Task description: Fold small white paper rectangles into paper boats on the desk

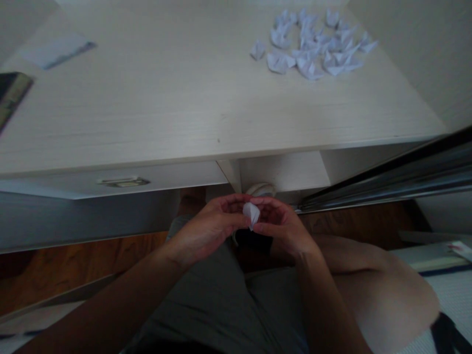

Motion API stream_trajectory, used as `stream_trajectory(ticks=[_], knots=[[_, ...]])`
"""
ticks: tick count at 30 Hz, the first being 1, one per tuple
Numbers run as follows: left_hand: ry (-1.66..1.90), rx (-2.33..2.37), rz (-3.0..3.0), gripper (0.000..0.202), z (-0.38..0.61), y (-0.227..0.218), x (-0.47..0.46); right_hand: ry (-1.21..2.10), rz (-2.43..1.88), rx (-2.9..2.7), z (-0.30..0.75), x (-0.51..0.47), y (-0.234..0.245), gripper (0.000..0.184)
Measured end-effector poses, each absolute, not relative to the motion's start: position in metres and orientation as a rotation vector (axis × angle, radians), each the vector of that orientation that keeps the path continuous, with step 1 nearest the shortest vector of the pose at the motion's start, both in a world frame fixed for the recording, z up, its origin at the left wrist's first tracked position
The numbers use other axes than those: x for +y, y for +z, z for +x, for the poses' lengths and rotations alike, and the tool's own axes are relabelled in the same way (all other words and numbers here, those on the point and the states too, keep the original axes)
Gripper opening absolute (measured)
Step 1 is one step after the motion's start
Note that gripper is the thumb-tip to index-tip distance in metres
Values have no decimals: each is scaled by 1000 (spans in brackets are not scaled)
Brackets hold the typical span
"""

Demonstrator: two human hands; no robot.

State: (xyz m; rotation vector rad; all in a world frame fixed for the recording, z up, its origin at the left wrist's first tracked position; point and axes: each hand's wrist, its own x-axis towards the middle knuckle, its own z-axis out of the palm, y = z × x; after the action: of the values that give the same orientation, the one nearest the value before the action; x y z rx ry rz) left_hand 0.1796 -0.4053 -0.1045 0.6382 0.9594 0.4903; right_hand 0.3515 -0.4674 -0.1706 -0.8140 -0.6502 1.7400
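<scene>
Both hands meet below the desk's (pixel 165 98) near edge, over the lap (pixel 221 295), with a small white folded paper (pixel 251 214) between them. The left hand (pixel 206 228) curls in and pinches the paper's left side with thumb and fingertips. The right hand (pixel 283 226) does the same on the other side, its fingers bent close together. The paper stands just under the desk front, clear of it, near a round knob that is partly hidden behind the fingers. On the desk's far right part lies a pile (pixel 313 44) of similar white folds, set well back from the near edge. A flat sheet (pixel 55 49) lies at the desk's far left, and a dark book (pixel 11 93) hangs over its left edge. The wide middle of the desk is bare wood. A drawer handle (pixel 123 182) sits under the near edge, left of the hands.
</scene>
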Motion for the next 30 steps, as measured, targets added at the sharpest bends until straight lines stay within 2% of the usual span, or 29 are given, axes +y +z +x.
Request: stream_trajectory(ticks=[20,25,30], knots=[[467,1119,895,36,186,-103,-407,1554,-1086,-1009,352,-472,-172,53],[464,1130,945,33,188,-104,-406,1364,-1242,-1185,350,-472,-165,49],[485,1160,970,36,187,-108,-403,983,-1401,-1454,349,-472,-153,44]])
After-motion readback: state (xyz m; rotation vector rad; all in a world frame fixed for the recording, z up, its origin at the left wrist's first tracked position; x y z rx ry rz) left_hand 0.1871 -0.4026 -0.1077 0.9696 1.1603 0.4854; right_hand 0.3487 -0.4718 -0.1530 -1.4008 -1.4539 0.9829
